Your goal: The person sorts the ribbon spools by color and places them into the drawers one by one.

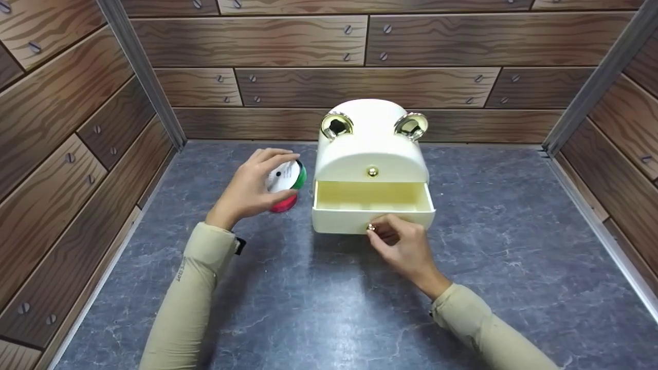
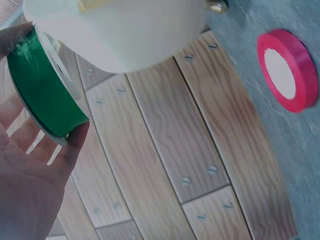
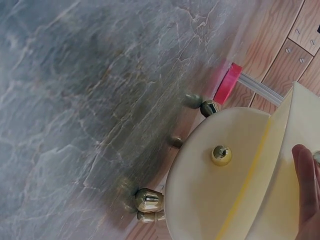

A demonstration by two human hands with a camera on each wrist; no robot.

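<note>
- Left grip (image 1: 249,187): thumb and fingers spread across the rims of a green ribbon spool (image 2: 44,85), holding it.
- Red ribbon spool (image 2: 300,70): on the bench (image 1: 329,318), near the left grip, which partly hides it in the head view.
- Right grip (image 1: 403,246): thumb and fingers nearly together, pinching the lower gold knob (image 1: 370,227).
- Cream cabinet (image 1: 372,118): beyond the right grip, rightward of the left; its pulled-out drawer (image 1: 334,222) projects toward the right grip.
- Plank-patterned wall (image 1: 303,41): behind the cabinet, beyond both grips.
</note>
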